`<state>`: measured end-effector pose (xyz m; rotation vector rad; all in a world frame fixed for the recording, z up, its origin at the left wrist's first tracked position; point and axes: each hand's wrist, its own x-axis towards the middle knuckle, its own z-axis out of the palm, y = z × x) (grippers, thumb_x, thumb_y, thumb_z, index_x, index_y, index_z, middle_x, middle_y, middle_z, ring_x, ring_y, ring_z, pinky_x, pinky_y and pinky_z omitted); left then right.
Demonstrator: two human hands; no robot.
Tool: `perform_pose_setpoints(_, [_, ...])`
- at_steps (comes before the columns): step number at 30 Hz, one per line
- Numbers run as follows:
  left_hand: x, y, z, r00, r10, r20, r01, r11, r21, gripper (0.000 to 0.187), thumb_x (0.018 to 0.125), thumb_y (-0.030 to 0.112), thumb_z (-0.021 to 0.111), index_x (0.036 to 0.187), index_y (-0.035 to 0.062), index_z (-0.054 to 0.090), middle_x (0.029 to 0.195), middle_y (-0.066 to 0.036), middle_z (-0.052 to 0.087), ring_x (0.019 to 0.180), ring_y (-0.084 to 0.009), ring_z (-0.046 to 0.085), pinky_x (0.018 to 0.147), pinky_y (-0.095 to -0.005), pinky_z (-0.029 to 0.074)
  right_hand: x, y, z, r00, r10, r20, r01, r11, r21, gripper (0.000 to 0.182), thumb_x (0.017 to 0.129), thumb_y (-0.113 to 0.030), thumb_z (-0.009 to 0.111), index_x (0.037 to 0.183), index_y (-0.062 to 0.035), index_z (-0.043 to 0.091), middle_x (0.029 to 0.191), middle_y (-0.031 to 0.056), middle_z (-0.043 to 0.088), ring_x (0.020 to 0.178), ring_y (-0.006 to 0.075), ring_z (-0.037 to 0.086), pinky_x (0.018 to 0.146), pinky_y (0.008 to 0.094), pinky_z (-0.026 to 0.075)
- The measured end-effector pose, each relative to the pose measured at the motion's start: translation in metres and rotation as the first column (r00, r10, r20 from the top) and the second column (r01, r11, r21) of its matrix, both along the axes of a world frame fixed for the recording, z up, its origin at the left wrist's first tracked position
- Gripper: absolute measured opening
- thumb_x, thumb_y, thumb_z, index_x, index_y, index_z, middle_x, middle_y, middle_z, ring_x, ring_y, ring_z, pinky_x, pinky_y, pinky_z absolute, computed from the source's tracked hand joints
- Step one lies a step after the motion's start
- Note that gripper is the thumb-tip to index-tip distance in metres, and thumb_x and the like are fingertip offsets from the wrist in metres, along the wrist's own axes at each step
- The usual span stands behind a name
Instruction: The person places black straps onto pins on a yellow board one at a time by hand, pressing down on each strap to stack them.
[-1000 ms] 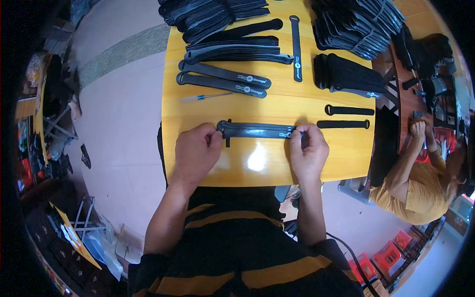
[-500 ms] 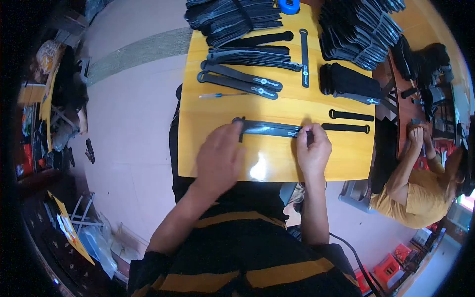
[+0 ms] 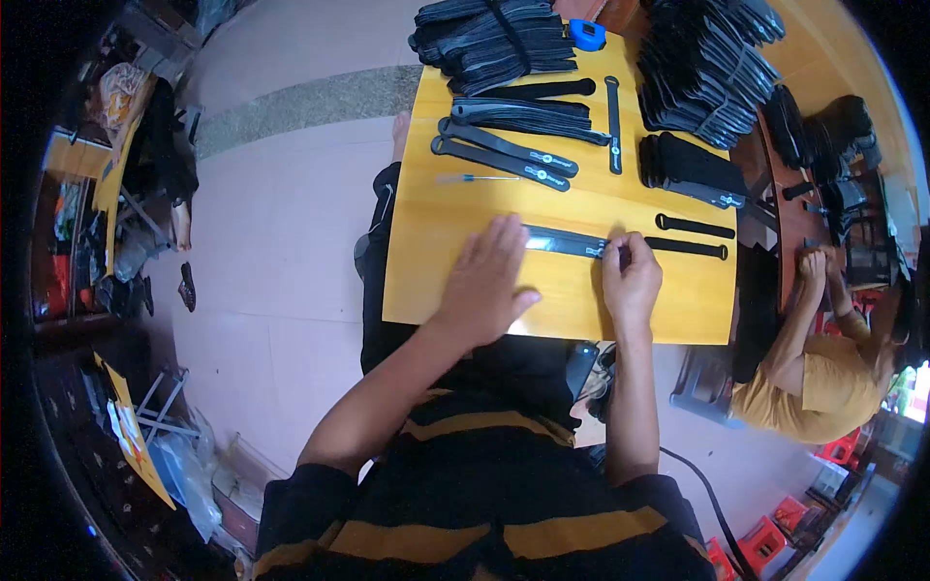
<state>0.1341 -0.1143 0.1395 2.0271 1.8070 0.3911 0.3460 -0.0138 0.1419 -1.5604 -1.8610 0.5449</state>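
A grey strap with a white printed logo lies across the yellow table. My left hand lies flat over its left end, fingers stretched out and hiding that end. With fingers and thumb pinched together, my right hand grips the strap's right end beside the logo. Just right of it lie two short black straps with ring ends, an upper one and a lower one. Beyond my left hand are a thin tool with a blue part and two grey logo straps.
Bundled black straps and a larger bundle sit at the table's far side, with a blue tape measure between. A smaller strap stack stands at right. A person in a yellow shirt works at another table on the right.
My left hand has flattened over the strap's left end, its fingers now straight. My right hand keeps its pinch at the right end. The whole view has shifted slightly.
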Motion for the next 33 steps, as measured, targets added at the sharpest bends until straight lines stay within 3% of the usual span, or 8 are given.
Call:
perform_pose_setpoints(9, [-0.023,-0.015,0.003,0.99,0.081,-0.118,-0.083,0.996,-0.014,0.089,0.097,0.05,0.061,0.163,0.0014,0.024,0.172,-0.016,0.02,0.16,-0.0358,0.015,0.127,-0.0593,0.011,0.0,-0.003,0.002,1.0,-0.003,0.03,0.003,1.0,0.005,0.01,0.091,-0.008,0.069,0.092,-0.0011,0.061,0.083,0.0218,0.065,0.077,0.0415,0.066,0.069,0.0476,0.053])
perform_pose_setpoints(11, [-0.022,-0.014,0.005,0.985,0.093,-0.142,-0.102,0.993,-0.058,0.088,0.098,0.05,0.06,0.163,0.0012,0.025,0.172,-0.016,0.019,0.16,-0.036,0.015,0.128,-0.0588,0.009,0.002,-0.004,0.003,0.984,-0.008,0.177,-0.009,0.995,0.098,0.012,0.091,-0.01,0.071,0.095,-0.003,0.062,0.086,0.0197,0.066,0.077,0.0414,0.067,0.07,0.0495,0.054])
perform_pose_setpoints(16, [-0.023,-0.013,0.004,0.99,0.089,-0.113,-0.094,0.994,-0.046,0.088,0.097,0.047,0.062,0.163,0.0008,0.026,0.172,-0.016,0.02,0.16,-0.037,0.015,0.128,-0.0582,0.008,0.003,-0.012,0.024,0.957,-0.124,0.264,0.086,0.985,0.151,0.024,0.088,-0.013,0.073,0.109,-0.0053,0.064,0.107,0.019,0.063,0.099,0.0401,0.066,0.083,0.0504,0.054])
perform_pose_setpoints(19, [-0.025,-0.013,0.004,0.99,0.106,-0.098,-0.112,0.992,-0.052,0.087,0.098,0.046,0.06,0.163,0.0021,0.024,0.172,-0.018,0.021,0.16,-0.0369,0.014,0.129,-0.0563,0.008,-0.008,-0.021,0.031,0.963,-0.025,0.27,-0.033,0.978,0.207,0.032,0.088,-0.015,0.072,0.118,-0.0046,0.065,0.118,0.0189,0.061,0.114,0.0396,0.061,0.096,0.0518,0.048])
perform_pose_setpoints(21, [-0.027,-0.015,-0.001,0.989,0.121,-0.088,-0.127,0.989,-0.068,0.085,0.099,0.046,0.058,0.165,0.0036,0.022,0.172,-0.018,0.021,0.16,-0.0362,0.014,0.129,-0.0549,0.007,-0.019,-0.032,0.026,0.957,0.206,0.204,-0.244,0.952,0.184,0.038,0.09,-0.019,0.071,0.125,-0.0038,0.065,0.129,0.0189,0.06,0.126,0.0398,0.056,0.108,0.0535,0.042])
perform_pose_setpoints(24, [-0.03,-0.02,-0.012,0.975,0.2,0.101,-0.21,0.973,0.097,0.083,0.098,0.04,0.061,0.163,0.0023,0.026,0.169,-0.022,0.024,0.159,-0.0392,0.018,0.128,-0.0561,0.011,-0.034,-0.044,0.015,0.919,0.326,0.223,-0.359,0.925,0.126,0.046,0.093,-0.024,0.071,0.134,-0.0043,0.063,0.145,0.0192,0.055,0.138,0.0402,0.049,0.116,0.0572,0.036])
perform_pose_setpoints(28, [-0.03,-0.02,-0.003,0.984,0.177,-0.008,-0.176,0.982,0.071,0.083,0.094,0.033,0.068,0.16,-0.0001,0.031,0.168,-0.023,0.026,0.157,-0.043,0.021,0.127,-0.0575,0.017,-0.041,-0.051,0.005,0.859,0.423,0.29,-0.438,0.899,-0.012,0.059,0.095,-0.031,0.07,0.145,-0.0035,0.056,0.16,0.0189,0.043,0.152,0.0384,0.035,0.121,0.0623,0.027])
perform_pose_setpoints(33, [-0.028,-0.02,-0.005,0.989,0.144,-0.025,-0.141,0.986,0.088,0.084,0.091,0.031,0.072,0.158,-0.0012,0.034,0.167,-0.023,0.027,0.155,-0.0454,0.023,0.125,-0.0595,0.02,-0.037,-0.05,-0.002,0.832,0.455,0.318,-0.451,0.888,-0.09,0.066,0.094,-0.033,0.071,0.15,-0.0045,0.051,0.164,0.0178,0.039,0.154,0.0376,0.032,0.122,0.0617,0.025])
